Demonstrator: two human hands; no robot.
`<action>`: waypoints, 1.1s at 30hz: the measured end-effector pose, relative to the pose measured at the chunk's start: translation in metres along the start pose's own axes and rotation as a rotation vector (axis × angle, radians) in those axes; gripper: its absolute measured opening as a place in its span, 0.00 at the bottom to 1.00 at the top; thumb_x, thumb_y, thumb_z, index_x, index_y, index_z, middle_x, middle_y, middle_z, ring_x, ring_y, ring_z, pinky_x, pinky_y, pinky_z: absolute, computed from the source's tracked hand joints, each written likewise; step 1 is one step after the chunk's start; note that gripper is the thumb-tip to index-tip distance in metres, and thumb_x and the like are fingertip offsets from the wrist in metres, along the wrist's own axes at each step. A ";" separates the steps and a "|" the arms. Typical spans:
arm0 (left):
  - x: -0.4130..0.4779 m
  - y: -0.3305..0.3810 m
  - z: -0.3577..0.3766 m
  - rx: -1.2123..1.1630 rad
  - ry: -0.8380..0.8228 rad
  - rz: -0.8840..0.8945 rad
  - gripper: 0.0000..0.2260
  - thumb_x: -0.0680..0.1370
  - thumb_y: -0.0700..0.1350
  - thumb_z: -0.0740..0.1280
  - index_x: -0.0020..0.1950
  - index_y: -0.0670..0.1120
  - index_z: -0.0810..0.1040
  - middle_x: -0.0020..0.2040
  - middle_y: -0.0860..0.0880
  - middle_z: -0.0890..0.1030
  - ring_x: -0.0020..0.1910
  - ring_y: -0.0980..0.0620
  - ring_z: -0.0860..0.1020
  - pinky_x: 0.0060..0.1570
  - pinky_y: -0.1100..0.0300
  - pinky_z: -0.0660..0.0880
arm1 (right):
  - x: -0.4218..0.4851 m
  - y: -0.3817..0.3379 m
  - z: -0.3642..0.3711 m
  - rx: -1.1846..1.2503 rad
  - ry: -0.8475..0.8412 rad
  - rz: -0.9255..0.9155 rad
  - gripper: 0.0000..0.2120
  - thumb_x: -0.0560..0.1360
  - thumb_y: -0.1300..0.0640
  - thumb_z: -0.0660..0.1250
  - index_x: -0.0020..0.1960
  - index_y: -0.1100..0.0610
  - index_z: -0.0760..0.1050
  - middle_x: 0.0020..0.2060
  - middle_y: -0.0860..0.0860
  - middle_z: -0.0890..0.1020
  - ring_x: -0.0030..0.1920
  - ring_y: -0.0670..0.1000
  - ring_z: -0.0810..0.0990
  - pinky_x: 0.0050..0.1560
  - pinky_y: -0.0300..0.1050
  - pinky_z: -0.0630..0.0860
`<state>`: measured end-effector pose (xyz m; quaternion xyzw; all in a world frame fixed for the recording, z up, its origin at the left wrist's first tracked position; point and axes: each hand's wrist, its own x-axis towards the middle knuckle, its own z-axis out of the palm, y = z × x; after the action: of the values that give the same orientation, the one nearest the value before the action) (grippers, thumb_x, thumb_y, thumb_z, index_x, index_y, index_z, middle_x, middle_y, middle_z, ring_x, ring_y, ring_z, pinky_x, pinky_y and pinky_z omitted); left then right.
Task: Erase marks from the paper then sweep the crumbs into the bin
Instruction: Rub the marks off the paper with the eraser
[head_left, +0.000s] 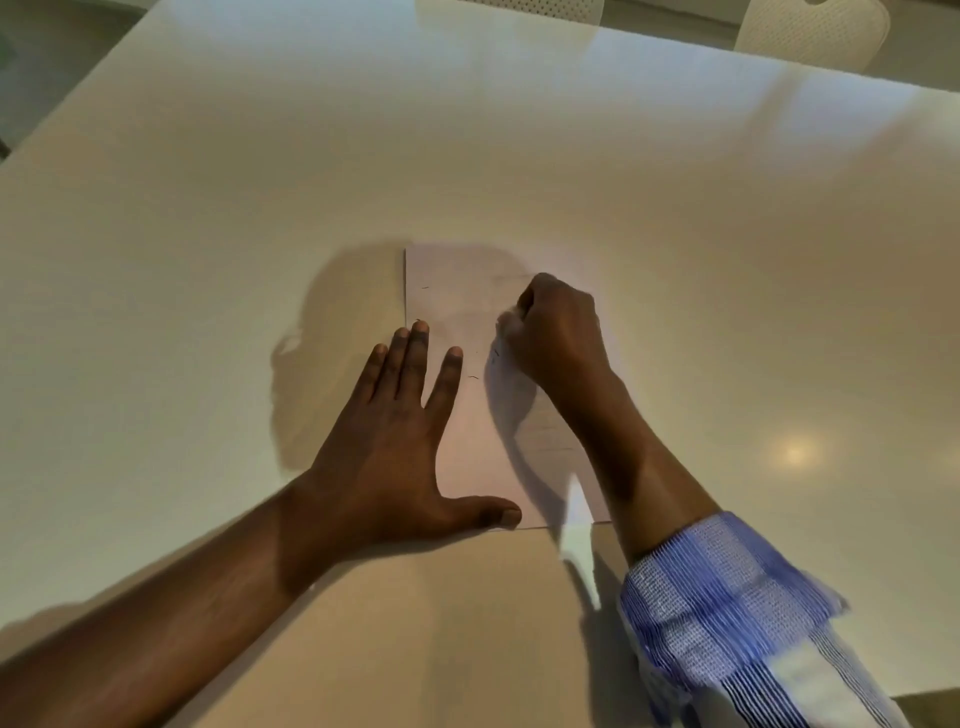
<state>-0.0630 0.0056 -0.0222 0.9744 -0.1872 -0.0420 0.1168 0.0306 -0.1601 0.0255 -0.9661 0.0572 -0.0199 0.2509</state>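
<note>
The right hand (558, 332) has its fingers curled tight around a pale blur at their tips, probably the eraser (508, 318), though it is too smeared to be sure. The paper (457, 280) lies directly beneath them. Just left of those fingertips sit small dark flecks (472, 376). Further left, the left hand (395, 441) lies flat with its fingers straight and spread, pinning the sheet's edge to the table (208, 208). Thin and light, the sheet would likely slide or crease, so it is best pressed flat close to the rubbing.

Pale paper (457, 291) lies flat, dotted with small dark flecks (472, 376).
</note>
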 end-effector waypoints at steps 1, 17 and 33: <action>0.000 0.000 -0.001 0.004 0.000 0.000 0.65 0.57 0.89 0.43 0.80 0.49 0.27 0.79 0.40 0.26 0.79 0.43 0.28 0.81 0.44 0.38 | -0.003 0.000 -0.004 -0.007 -0.020 -0.010 0.09 0.80 0.56 0.67 0.55 0.60 0.77 0.50 0.57 0.83 0.48 0.55 0.83 0.44 0.44 0.79; 0.000 0.000 -0.001 0.020 -0.010 -0.001 0.66 0.57 0.89 0.43 0.80 0.48 0.28 0.79 0.40 0.26 0.79 0.42 0.29 0.81 0.45 0.38 | 0.002 0.014 -0.009 -0.018 0.026 0.029 0.08 0.79 0.56 0.67 0.53 0.61 0.78 0.48 0.57 0.83 0.45 0.54 0.82 0.42 0.44 0.76; 0.000 0.000 -0.001 0.013 0.008 0.001 0.65 0.58 0.89 0.44 0.80 0.49 0.28 0.79 0.41 0.27 0.80 0.43 0.30 0.80 0.46 0.37 | -0.010 0.012 -0.003 0.025 0.013 0.011 0.08 0.79 0.55 0.67 0.54 0.59 0.77 0.48 0.55 0.83 0.46 0.54 0.83 0.46 0.47 0.81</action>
<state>-0.0633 0.0060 -0.0208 0.9752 -0.1877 -0.0368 0.1112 0.0192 -0.1704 0.0218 -0.9624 0.0641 -0.0255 0.2626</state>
